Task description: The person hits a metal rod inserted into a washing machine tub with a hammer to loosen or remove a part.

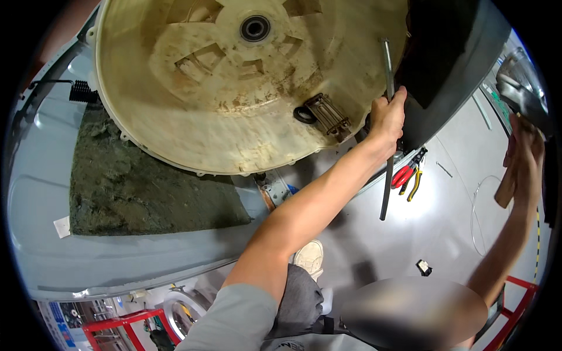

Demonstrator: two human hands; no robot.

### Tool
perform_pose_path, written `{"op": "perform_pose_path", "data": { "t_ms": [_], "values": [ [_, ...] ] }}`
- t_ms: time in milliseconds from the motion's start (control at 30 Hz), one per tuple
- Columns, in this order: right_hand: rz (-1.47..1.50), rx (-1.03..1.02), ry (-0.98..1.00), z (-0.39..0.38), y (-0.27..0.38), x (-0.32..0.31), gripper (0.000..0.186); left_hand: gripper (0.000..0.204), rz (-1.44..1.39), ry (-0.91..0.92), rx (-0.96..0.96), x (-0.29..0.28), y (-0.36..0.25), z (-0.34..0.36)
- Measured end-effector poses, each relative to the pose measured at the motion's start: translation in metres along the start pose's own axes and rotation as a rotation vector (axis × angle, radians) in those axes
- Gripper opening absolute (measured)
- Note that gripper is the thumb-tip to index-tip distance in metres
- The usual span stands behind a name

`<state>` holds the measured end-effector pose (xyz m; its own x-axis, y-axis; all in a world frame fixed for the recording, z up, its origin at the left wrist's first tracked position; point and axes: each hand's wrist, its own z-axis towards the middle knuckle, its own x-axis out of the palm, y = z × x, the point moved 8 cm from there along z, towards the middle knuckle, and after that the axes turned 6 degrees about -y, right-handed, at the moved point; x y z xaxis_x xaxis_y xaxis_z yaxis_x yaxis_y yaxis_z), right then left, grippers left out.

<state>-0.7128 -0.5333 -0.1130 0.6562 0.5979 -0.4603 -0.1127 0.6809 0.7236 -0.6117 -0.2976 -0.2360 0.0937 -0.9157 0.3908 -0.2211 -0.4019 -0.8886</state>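
My left hand (386,120) is closed around a long straight rod (386,184), silvery above the fist and black below it. The rod stands close to upright, over the right rim of a large cream plastic tub (140,105) with brown stains. Set in the tub's centre is a round bearing (255,28). A slotted metal piece (331,115) and a black ring (304,115) sit low on its right inside. At the far right, my right hand (527,143) is raised and wrapped around what looks like a hammer (504,192), its brown handle end sticking out below and shiny metal above.
Beneath the tub lies a grey metal panel (152,257) with a dark green pad (146,205). Red-handled pliers (404,174) and yellow-black pliers (414,186) rest near the rod. Red frames (126,322) stand at the lower edge. A coiled wire (475,216) lies on the floor.
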Motion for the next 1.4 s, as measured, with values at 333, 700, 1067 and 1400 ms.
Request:
{"op": "perform_pose_path", "data": {
  "t_ms": [333, 700, 1067, 1400],
  "values": [
    [-0.025, 0.824, 0.736, -0.215, -0.180, 0.042, 0.014, 0.036, -0.027, -0.106, -0.242, -0.025, 0.092, 0.026],
    [0.032, 1.218, 0.603, -0.350, -0.326, 0.032, 0.012, 0.040, 0.276, 0.058, -0.456, -0.036, 0.175, 0.008],
    [-0.081, 1.169, 0.812, -0.316, -0.329, 0.053, 0.016, 0.044, 0.559, 0.220, -0.673, -0.015, 0.262, -0.010],
    [-0.586, 0.425, 1.167, -0.281, -0.328, 0.078, 0.020, 0.047, 0.766, 0.379, -0.567, -0.030, 0.244, -0.033]
  ]
}}
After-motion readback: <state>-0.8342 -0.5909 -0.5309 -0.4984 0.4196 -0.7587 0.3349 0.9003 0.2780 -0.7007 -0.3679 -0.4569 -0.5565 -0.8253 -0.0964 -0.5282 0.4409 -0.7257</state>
